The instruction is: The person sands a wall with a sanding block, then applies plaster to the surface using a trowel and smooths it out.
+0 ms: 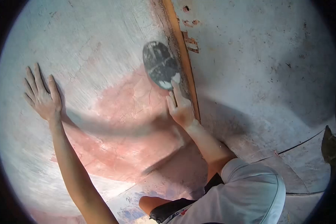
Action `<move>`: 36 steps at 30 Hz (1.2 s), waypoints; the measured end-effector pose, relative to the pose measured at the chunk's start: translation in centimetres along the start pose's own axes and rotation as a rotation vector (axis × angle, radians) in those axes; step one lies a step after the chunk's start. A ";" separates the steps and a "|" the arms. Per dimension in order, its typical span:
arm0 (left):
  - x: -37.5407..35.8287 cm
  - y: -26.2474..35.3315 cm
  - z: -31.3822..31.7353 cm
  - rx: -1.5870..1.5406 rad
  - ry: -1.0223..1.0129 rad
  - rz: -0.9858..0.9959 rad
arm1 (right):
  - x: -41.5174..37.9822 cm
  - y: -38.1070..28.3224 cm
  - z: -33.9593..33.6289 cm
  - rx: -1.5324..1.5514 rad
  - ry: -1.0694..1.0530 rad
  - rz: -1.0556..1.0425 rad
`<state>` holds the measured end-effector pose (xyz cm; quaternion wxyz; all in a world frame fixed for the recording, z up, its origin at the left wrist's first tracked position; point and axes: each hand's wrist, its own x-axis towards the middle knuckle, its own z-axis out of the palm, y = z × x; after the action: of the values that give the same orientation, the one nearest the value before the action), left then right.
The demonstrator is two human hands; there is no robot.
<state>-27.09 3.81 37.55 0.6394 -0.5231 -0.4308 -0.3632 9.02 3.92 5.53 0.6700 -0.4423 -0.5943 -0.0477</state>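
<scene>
With its fingers spread, my left hand (46, 95) lies against the pale plastered wall (82, 56) on the left of the view. My right hand (182, 107) is near the wooden edge strip, its fingers around the lower end of a dark, oval, flat tool (159, 65). White smears mark the tool's face and its lower end. The tool is at the wall surface, just left of the strip. Around and below it the wall shows a reddish-pink patch (127, 100) with bare, cracked areas.
A wooden strip (184, 59) runs down the wall's edge, with a bluish, stained surface (257, 48) to its right. A dark cable (302, 143) crosses the lower right. A dark green object (329, 145) is at the right edge. My bent knee (151, 203) shows below.
</scene>
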 end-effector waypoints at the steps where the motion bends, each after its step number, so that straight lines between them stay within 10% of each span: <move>1: -0.2 0.0 -0.1 -0.009 -0.003 -0.004 | -1.0 0.3 -0.3 -0.096 -0.050 0.017; 19: -10.9 8.4 -2.2 -0.054 -0.311 0.171 | 3.5 -3.5 -4.0 0.189 0.008 -0.072; 22: -13.6 10.9 -3.2 -0.050 -0.375 0.265 | -5.9 -0.7 -4.2 0.503 -0.173 0.231; 23: -14.5 11.6 -3.3 -0.061 -0.362 0.280 | -9.2 0.6 -4.0 0.322 -0.036 -0.035; 28: -17.0 13.4 -3.5 -0.063 -0.363 0.229 | -27.6 3.9 -5.2 0.405 -0.489 0.504; 36: -27.9 12.6 -6.5 -0.338 -0.564 0.612 | -27.4 2.2 -3.3 0.696 -0.634 0.449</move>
<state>-24.67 0.17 6.56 0.4803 -0.8023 -0.3483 -0.0660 4.92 -9.59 -18.29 0.5583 -0.3027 -0.6392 0.4337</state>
